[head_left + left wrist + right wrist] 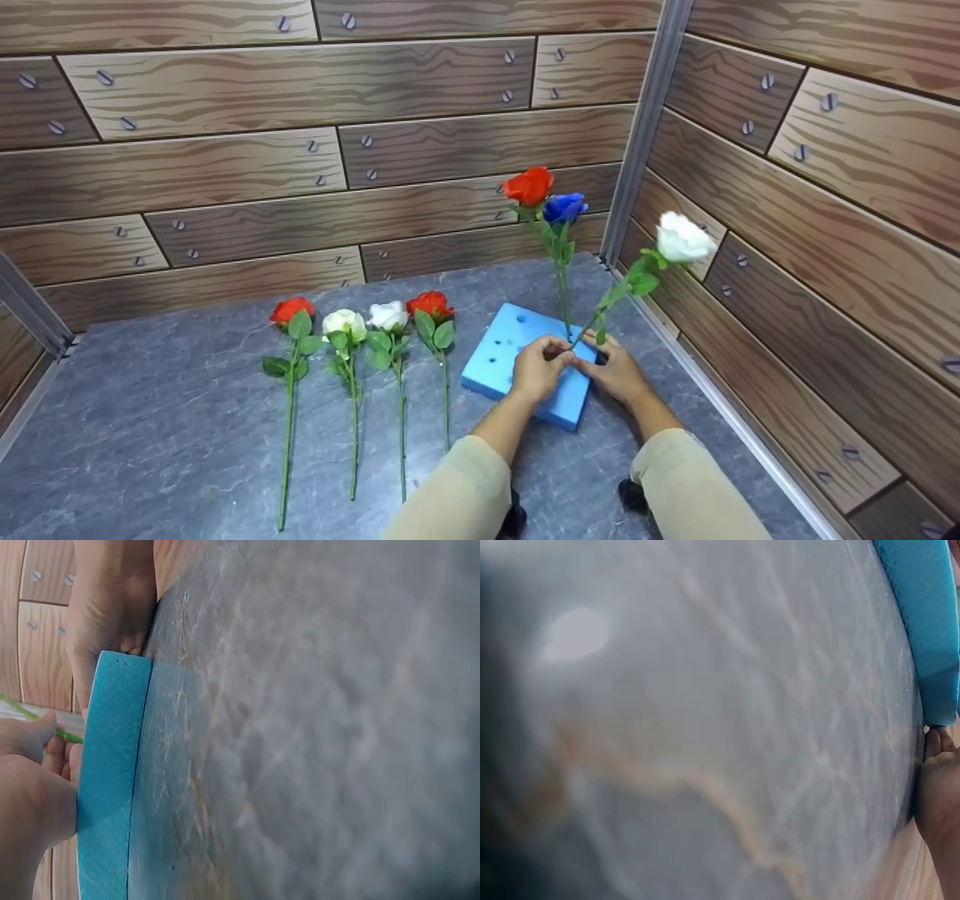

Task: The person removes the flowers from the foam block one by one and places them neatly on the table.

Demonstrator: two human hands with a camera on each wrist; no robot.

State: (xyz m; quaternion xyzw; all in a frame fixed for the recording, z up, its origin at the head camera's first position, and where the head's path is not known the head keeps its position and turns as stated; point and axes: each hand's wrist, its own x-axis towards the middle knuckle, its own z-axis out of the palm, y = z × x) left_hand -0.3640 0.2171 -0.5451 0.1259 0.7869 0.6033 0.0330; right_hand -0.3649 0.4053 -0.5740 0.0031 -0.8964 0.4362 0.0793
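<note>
My left hand [541, 369] is over the blue foam block [489, 379], pinching the green stem of a white rose [684, 238] near its lower end. This rose leans up and to the right. In the left wrist view, the left hand [34, 787] has thumb and fingers at the stem [69, 736]. My right hand [619, 371] grips the block's right edge, thumb over the top, other fingers partly hidden. A red rose [529, 186] and a blue rose [564, 208] stand upright in the block, just behind the hands.
Left of the block, several roses lie in a row on the grey marbled table [180, 420]: a red rose [291, 310], a cream rose [345, 325], a white rose [388, 316] and another red rose [430, 304]. Wood-patterned walls [225, 180] enclose the table. Small holes dot the block's top.
</note>
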